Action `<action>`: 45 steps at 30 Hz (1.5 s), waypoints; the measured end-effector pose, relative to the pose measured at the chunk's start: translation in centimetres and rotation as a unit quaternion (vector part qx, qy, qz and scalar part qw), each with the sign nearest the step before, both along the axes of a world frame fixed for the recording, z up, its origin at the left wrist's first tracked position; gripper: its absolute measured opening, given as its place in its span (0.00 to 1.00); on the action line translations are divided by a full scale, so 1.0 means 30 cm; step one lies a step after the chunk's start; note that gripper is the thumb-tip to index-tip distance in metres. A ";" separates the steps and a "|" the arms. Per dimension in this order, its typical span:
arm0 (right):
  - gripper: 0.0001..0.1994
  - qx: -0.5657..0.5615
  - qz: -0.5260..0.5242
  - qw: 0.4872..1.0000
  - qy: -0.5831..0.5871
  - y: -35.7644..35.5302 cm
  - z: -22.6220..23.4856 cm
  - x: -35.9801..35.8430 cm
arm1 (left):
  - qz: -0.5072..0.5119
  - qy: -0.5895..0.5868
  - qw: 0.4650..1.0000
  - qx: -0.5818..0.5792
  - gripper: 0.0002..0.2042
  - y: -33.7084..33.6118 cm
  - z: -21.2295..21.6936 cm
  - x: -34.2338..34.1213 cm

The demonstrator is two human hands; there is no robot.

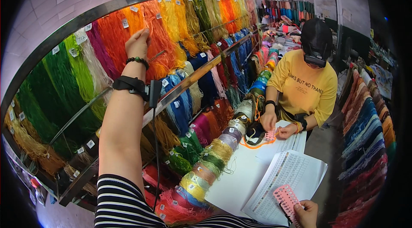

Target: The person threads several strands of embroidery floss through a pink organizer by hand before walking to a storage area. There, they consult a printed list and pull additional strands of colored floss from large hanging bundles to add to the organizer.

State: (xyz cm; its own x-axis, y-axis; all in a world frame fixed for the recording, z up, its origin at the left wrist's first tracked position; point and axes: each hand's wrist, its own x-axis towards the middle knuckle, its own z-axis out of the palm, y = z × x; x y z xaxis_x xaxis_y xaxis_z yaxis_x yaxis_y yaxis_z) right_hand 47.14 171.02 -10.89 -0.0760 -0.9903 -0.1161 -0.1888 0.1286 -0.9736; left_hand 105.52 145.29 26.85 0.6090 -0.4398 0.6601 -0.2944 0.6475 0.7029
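My left hand (pixel 137 44) is raised at the hanging rack, closed, in front of orange thread hanks (pixel 159 39). Its fingers are curled away from view, so whatever they hold is hidden. At the lower right, my right hand (pixel 307 214) grips a pink perforated thread card (pixel 286 198) by its edge. Dark strands hang along that card. Beneath it lie printed sheets (pixel 279 172) with a table of small rows, on a white board (pixel 229 180).
Across the board, a person in a yellow shirt (pixel 302 86) handles another pink card (pixel 270 135) with orange thread. A metal rail (pixel 201 75) crosses the rack. Wound thread bundles (pixel 206 168) line the board's left side. More hanks (pixel 365 142) hang at right.
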 end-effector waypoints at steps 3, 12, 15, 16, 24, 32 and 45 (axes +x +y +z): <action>0.08 0.002 0.000 1.000 0.000 0.002 -0.005 -0.003 | 0.001 0.016 1.000 -0.009 0.09 -0.001 -0.005 0.001; 0.09 0.002 0.007 1.000 -0.013 0.007 -0.003 -0.002 | 0.145 -0.113 0.980 -0.076 0.12 -0.012 -0.028 -0.003; 0.09 -0.021 0.010 1.000 -0.003 0.009 -0.027 -0.013 | 0.153 -0.077 0.984 -0.056 0.12 0.008 -0.017 -0.039; 0.09 -0.021 0.008 1.000 -0.002 0.012 -0.029 -0.017 | 0.139 -0.061 0.985 -0.077 0.12 0.015 -0.024 -0.058; 0.09 -0.006 0.000 1.000 -0.003 0.019 -0.021 -0.016 | 0.167 -0.205 0.960 -0.087 0.11 0.092 -0.076 -0.142; 0.10 0.007 0.006 1.000 -0.004 0.013 -0.023 -0.019 | -0.146 -0.012 0.987 0.073 0.13 0.150 -0.116 -0.165; 0.10 0.005 0.021 1.000 0.012 0.016 -0.008 -0.018 | -0.226 0.013 0.973 0.047 0.15 0.145 -0.117 -0.151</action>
